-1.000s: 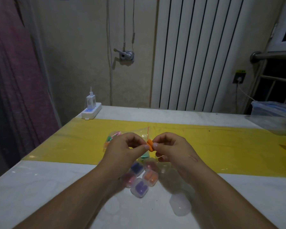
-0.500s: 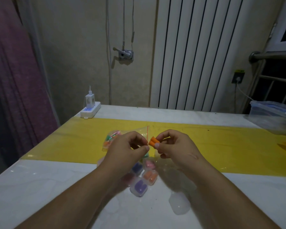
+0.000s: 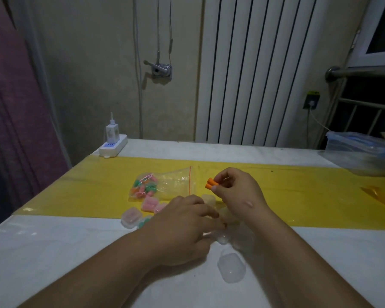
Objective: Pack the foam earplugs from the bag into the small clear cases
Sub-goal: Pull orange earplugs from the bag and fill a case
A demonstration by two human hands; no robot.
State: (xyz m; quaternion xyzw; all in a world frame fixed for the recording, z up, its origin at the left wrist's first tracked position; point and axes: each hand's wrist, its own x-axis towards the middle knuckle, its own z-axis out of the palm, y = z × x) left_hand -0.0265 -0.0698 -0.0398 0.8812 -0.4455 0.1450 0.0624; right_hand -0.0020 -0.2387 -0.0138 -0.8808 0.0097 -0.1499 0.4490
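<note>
My right hand [image 3: 236,192] is curled tight, thumb and fingertips pinching two orange earplugs [image 3: 211,183] side by side, held up off the surface [image 3: 53,252]. My left hand [image 3: 182,227] is down among the clear cases, fingers bent over them; I cannot tell whether it has hold of one or only rests on them, because my knuckles hide what lies beneath.

The bag [image 3: 176,183] lies at eleven o'clock from my left hand, mouth toward me, with the rest of the earplugs [image 3: 143,187] bunched in its far corner. The filled cases [image 3: 150,203] sit at ten o'clock, just beside my left wrist line, and an empty case [image 3: 231,266] lies at five o'clock, near my forearm.

I think the step is getting a case open with one hand while the other keeps the pair. The risks I see:

- My pinch is only on the plug ends. Foam springs back, so one could squirt out and roll off across the yellow strip [image 3: 298,196].
- The clear cases are hard to see on this pale surface in dim light, so I could grab a lid half instead of a base.
- My left forearm could sweep the empty case or nudge the filled ones.
</note>
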